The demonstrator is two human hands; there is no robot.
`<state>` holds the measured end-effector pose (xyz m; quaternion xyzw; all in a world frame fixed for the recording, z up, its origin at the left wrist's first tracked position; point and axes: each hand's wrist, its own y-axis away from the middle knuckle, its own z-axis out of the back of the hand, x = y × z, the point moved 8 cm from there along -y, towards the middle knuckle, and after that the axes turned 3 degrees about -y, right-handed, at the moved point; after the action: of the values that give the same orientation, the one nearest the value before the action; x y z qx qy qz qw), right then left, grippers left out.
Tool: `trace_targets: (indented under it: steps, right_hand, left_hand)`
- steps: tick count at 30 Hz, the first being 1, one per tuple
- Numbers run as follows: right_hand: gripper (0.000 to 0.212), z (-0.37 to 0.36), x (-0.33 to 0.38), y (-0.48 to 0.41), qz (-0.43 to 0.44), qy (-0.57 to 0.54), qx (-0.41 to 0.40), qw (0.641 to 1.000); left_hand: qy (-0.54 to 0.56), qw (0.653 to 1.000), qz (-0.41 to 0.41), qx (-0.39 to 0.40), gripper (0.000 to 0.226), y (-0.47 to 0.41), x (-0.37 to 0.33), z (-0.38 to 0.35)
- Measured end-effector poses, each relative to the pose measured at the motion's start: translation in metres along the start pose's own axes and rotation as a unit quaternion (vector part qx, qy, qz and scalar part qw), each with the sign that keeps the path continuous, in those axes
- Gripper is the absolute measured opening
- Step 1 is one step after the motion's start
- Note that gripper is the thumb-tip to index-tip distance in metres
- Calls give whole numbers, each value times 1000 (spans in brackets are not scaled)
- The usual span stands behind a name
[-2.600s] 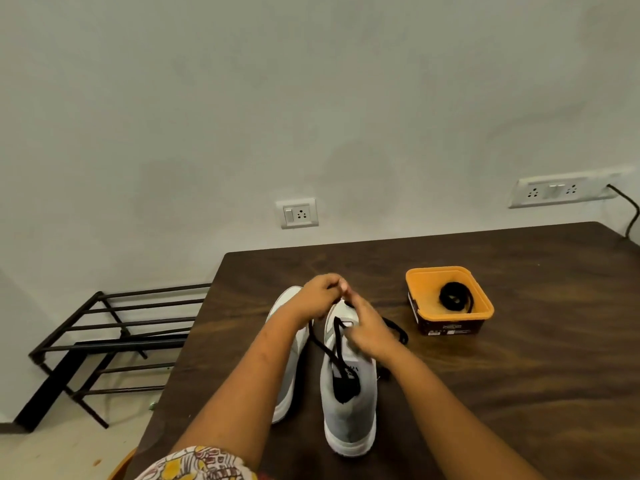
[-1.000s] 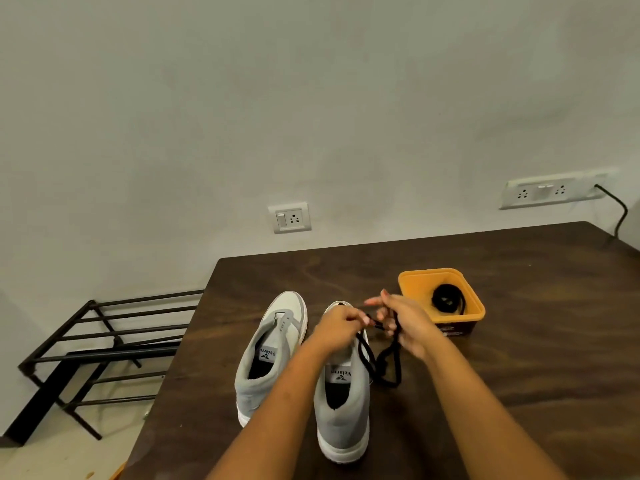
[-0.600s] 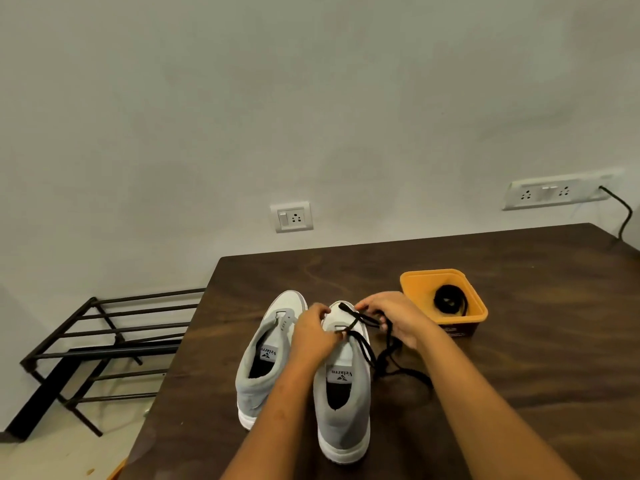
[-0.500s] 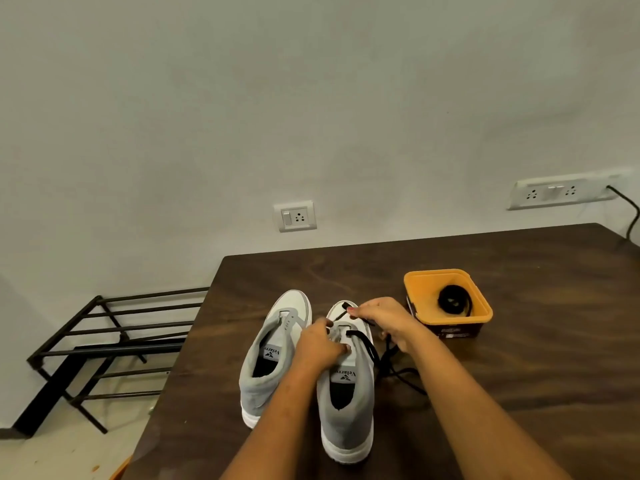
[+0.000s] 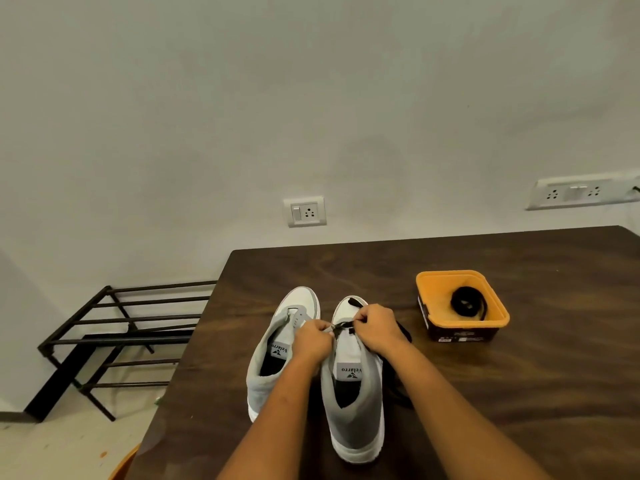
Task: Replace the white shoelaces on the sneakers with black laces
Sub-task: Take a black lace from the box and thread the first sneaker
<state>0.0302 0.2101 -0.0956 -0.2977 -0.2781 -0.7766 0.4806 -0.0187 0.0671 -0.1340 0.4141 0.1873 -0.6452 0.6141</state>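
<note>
On the dark wooden surface (image 5: 519, 393) we have two grey-and-white sneakers side by side, the left sneaker (image 5: 266, 368) and the right sneaker (image 5: 353, 427). An orange tub (image 5: 498, 306) to their right holds a coiled spare lace (image 5: 467, 304). Our left hand (image 5: 311, 341) and right hand (image 5: 377, 327) meet over the right sneaker's eyelets, each grip pinching the black lace (image 5: 343, 323) stretched between them.

My left hand (image 5: 313, 337) and right hand (image 5: 377, 327), knuckles up, nearly meet at the fingertips. Both bare forearms extend forward, converging. Curled fingers and thumb of each pinch the black lace (image 5: 342, 323) spanning them.
</note>
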Motion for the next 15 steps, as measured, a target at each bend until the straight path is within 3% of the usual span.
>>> trace_targets:
  steps: [3,8,15]
  right_hand:
    - [29,-3,-3,0,-6,25,-10,1000]
    - [18,1,-2,2,-15,99,-13,995]
    - [22,-10,-9,5,-56,88,-43,994]
  left_hand:
    - [7,1000,-2,13,19,0,-1,-7]
    - [-21,1000,-5,21,23,-1,-3,-14]
    - [74,996,19,49,23,-2,5,-17]
